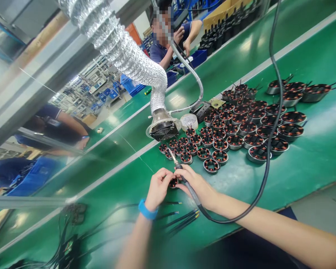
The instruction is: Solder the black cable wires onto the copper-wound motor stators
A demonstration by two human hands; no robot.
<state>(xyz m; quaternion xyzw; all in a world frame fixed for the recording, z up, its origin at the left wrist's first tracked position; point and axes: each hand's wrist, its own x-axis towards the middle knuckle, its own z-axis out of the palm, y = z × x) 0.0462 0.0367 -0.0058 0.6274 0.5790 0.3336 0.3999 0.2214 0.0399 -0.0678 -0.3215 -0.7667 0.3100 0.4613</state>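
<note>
My right hand is closed around a soldering iron, its metal tip pointing up and away to the left. Between my two hands is a small motor stator, a ring with copper windings and black parts. My left hand, with a blue band at its wrist, pinches this stator's edge. The right fingers also reach the stator's far side; fingers partly hide it. Just beyond stand rows of several similar stators in silver rims. Black cables with bare or coloured ends lie close to me.
A fume fan on a silver duct hangs past my hands. The iron's black cord loops over the right side. A roll of tape sits by the stators. Across the green bench a co-worker works near a blue bin.
</note>
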